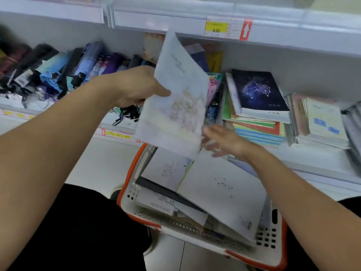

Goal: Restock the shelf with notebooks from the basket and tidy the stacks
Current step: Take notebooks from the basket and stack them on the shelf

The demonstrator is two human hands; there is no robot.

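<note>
My left hand (136, 87) pinches the left edge of a pale notebook (175, 98) with a faint floral cover, held up tilted in front of the shelf. Below it stands a white basket with an orange rim (125, 188), holding several notebooks; a large pale one (220, 194) lies slanted on top. My right hand (222, 141) hovers blurred just right of the held notebook's lower corner, fingers spread, holding nothing. On the shelf to the right sit stacks of notebooks, the nearest topped by a dark blue constellation notebook (257, 90).
Folded umbrellas (58, 69) fill the shelf's left part. Upright notebooks (213, 61) stand behind the held one. A further pale stack (322, 122) lies at the far right. The upper shelf edge carries a yellow price tag (216, 27). White floor shows under the basket.
</note>
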